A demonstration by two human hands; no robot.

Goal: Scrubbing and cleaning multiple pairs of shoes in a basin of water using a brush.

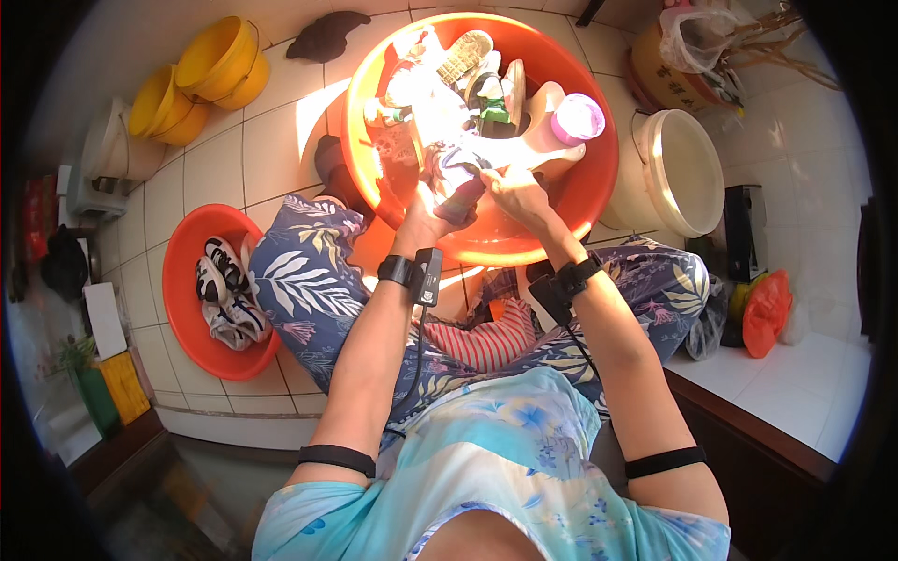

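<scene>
A large orange plastic basin (pixel 354 151) stands before me in strong sunlight, with a little water in it. Over its near part, my left hand (pixel 435 210) is closed round a shoe (pixel 459 186) with dark and pale parts, its outline partly lost in glare. The fingers of my right hand (pixel 508 193) pinch the shoe's dark edge from the right side. Beyond them lie several shoes, among them one with a patterned tan sole (pixel 466 56) and one with a green part (pixel 495 110). A pale plastic washboard or stool, its kind unclear, carries a pink-rimmed tub (pixel 577 119).
A smaller orange basin (pixel 184 336) with several sneakers (pixel 228 263) stands left of my knee. Yellow buckets (pixel 223 63) are at the upper left, a white bucket (pixel 684 172) at the right. Farther right are a potted plant (pixel 673 63) and a red plastic bag (pixel 767 313).
</scene>
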